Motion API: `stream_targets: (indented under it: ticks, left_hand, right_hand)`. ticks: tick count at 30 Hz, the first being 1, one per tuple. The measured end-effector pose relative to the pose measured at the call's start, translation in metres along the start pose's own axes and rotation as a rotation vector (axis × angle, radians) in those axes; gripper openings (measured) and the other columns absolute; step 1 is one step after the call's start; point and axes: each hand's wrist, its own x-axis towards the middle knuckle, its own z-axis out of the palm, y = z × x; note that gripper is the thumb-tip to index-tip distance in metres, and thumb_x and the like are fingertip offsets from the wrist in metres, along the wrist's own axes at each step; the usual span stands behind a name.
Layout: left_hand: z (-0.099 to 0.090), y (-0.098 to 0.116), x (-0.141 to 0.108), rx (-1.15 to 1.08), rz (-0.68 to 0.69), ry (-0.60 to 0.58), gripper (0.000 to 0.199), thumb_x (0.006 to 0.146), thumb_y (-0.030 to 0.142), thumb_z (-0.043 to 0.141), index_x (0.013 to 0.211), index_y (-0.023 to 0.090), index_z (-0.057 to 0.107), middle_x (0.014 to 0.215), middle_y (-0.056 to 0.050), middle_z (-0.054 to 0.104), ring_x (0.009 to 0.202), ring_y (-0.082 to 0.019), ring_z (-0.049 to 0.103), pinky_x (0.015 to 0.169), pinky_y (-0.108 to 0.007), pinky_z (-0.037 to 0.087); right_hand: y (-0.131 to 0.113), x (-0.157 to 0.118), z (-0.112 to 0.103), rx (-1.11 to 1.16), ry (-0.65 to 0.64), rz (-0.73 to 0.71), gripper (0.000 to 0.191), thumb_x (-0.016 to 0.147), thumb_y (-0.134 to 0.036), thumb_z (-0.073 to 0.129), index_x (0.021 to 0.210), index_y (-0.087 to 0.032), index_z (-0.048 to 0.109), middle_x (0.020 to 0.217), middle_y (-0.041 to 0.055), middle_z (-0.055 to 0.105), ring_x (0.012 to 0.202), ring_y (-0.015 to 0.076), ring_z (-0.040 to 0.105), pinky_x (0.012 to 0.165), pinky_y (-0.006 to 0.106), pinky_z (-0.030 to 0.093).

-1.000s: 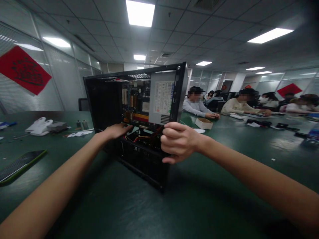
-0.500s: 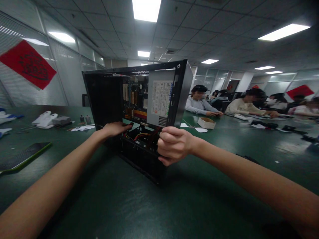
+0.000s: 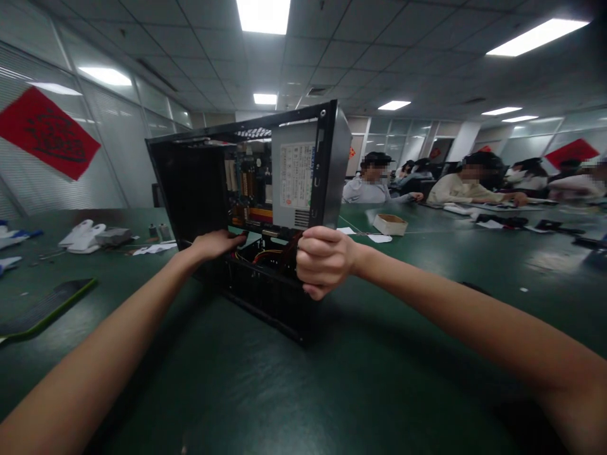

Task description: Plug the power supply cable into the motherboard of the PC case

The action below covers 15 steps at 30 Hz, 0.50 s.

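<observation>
An open black computer case (image 3: 190,189) stands tilted on the green table (image 3: 265,392). Inside it a silver power supply (image 3: 294,174) with a white label, a circuit board and red and yellow cables show. My left hand (image 3: 213,245) grips the lower left part of the frame, its fingertips partly hidden behind the edge. With fingers wrapped round the case's right side, my right hand (image 3: 325,262) is closed on it, just below the power supply.
At the left lie a black and green mat (image 3: 47,309), white objects (image 3: 83,235) and a grey block (image 3: 112,236). A small open box (image 3: 390,224) sits beyond the case at the right. Several people sit along the table; the closest person (image 3: 370,183) wears grey.
The case and both my hands appear slightly further left in the view, and the case's top tilts a little more. Both hands keep their hold. The person in grey has stretched out a hand.
</observation>
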Motion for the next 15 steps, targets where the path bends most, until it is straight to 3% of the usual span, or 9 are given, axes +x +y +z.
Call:
stream_targets:
  ticks: [6, 11, 15]
  left_hand:
    - [-0.002, 0.005, -0.003, -0.017, 0.030, -0.007, 0.074, 0.087, 0.073, 0.027, 0.128, 0.026, 0.064, 0.129, -0.008, 0.066, 0.118, -0.034, 0.061, 0.095, -0.041, 0.046]
    - [0.001, 0.002, -0.007, -0.012, 0.013, 0.001, 0.081, 0.084, 0.079, 0.024, 0.123, 0.023, 0.067, 0.130, -0.012, 0.065, 0.117, -0.036, 0.061, 0.091, -0.041, 0.047]
    - [0.004, -0.004, -0.004, -0.017, 0.029, 0.019, 0.088, 0.079, 0.084, 0.024, 0.120, 0.020, 0.069, 0.127, -0.015, 0.066, 0.113, -0.036, 0.062, 0.089, -0.040, 0.048]
  right_hand:
    - [0.000, -0.004, -0.005, 0.007, 0.004, 0.033, 0.036, 0.093, -0.039, 0.035, 0.068, -0.023, 0.056, 0.075, 0.0008, 0.051, 0.088, 0.0191, 0.050, 0.093, 0.038, 0.042]
    - [-0.016, 0.002, -0.008, 0.043, -0.055, 0.119, 0.030, 0.089, -0.037, 0.044, 0.068, -0.021, 0.058, 0.076, 0.0017, 0.053, 0.090, 0.0194, 0.051, 0.095, 0.038, 0.040]
    - [-0.037, 0.009, 0.002, 0.105, 0.066, 0.204, 0.040, 0.090, -0.045, 0.042, 0.061, -0.021, 0.056, 0.070, 0.0007, 0.049, 0.077, 0.0174, 0.047, 0.092, 0.038, 0.038]
